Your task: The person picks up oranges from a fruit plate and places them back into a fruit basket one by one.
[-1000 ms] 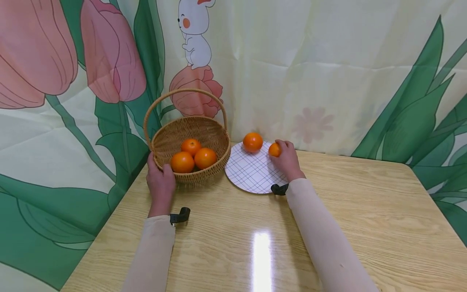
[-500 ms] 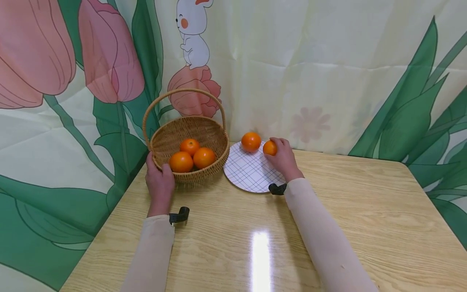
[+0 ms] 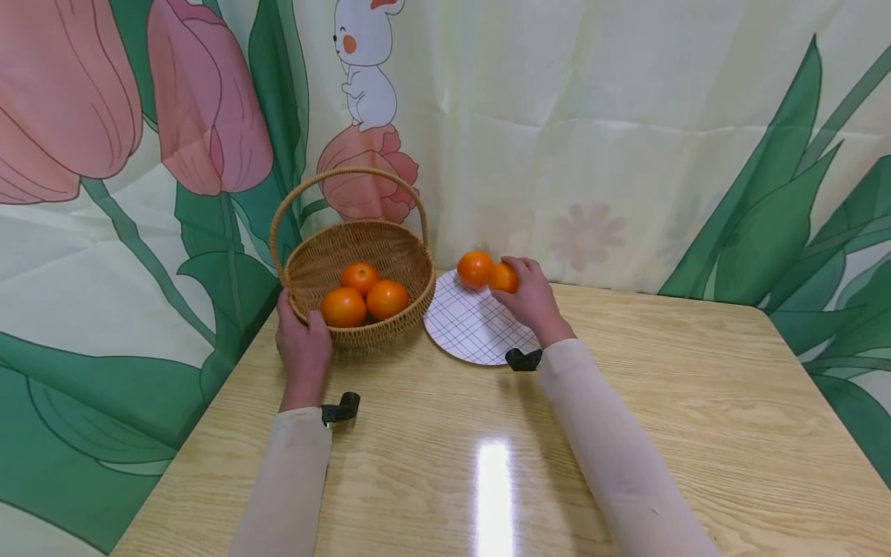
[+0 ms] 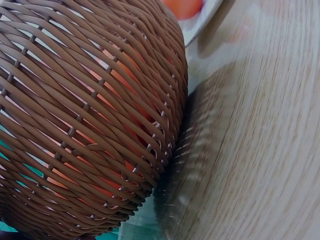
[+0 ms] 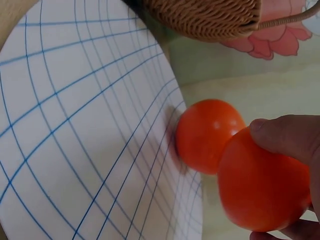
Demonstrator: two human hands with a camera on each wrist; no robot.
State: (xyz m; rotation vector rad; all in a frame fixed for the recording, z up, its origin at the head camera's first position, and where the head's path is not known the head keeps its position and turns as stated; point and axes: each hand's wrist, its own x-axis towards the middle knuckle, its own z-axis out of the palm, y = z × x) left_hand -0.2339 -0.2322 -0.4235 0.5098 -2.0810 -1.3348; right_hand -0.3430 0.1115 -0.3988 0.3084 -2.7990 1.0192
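My left hand grips the near left rim of a woven wicker basket with a tall arched handle. Three oranges lie together inside it. My right hand pinches another orange between thumb and fingers, over the back right of a round white plate with blue grid lines. One more orange rests toward the back of that plate, and the held one overlaps it in the right wrist view. Basket weave fills much of the left wrist view, with orange showing through the gaps.
Basket and plate stand side by side at the back of a light wooden table. A printed curtain with tulips and a rabbit hangs right behind them and along the left side.
My right hand has moved left with its orange, bringing it up beside the orange on the plate. My left hand keeps its hold on the basket. The head view has shifted slightly.
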